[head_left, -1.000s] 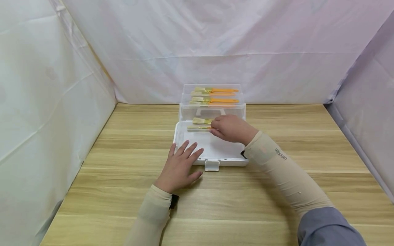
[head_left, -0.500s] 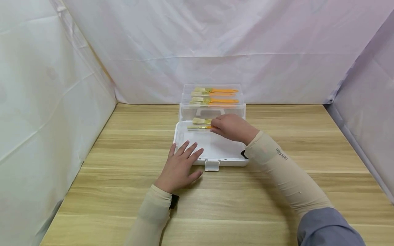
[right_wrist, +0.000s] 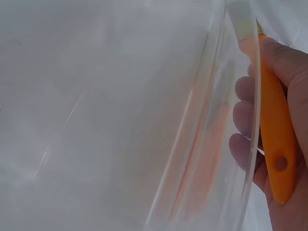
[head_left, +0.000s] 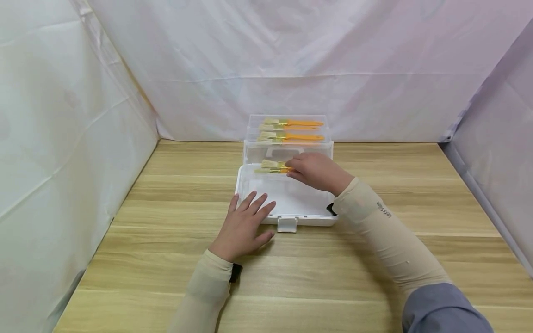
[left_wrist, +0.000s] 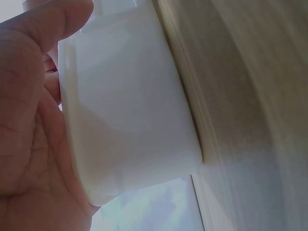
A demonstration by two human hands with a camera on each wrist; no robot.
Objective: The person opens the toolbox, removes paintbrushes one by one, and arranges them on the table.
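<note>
In the head view my left hand (head_left: 243, 226) lies with fingers spread over the near left corner of a white storage box (head_left: 287, 199). In the left wrist view its palm and thumb are against the white box wall (left_wrist: 130, 106). My right hand (head_left: 318, 171) is over the back of the box, gripping a flat paintbrush (right_wrist: 276, 115) by its orange handle. Pale bristles (head_left: 266, 171) stick out to the left of these fingers. Just behind them shows another bristle end (head_left: 272, 164); its handle is hidden by the hand, and I cannot tell whether it is also held.
Behind the hand rise the clear stepped trays (head_left: 291, 132), with orange-handled paintbrushes (head_left: 304, 123) lying in them. A white latch (head_left: 287, 225) hangs at the box's front. Wood-grain table (head_left: 395, 194) surrounds the box, and white cloth (head_left: 291, 55) hangs behind.
The right hand and the nearer bristles have shifted slightly up and back, closing the gap to the bristle end behind. The left hand keeps its place.
</note>
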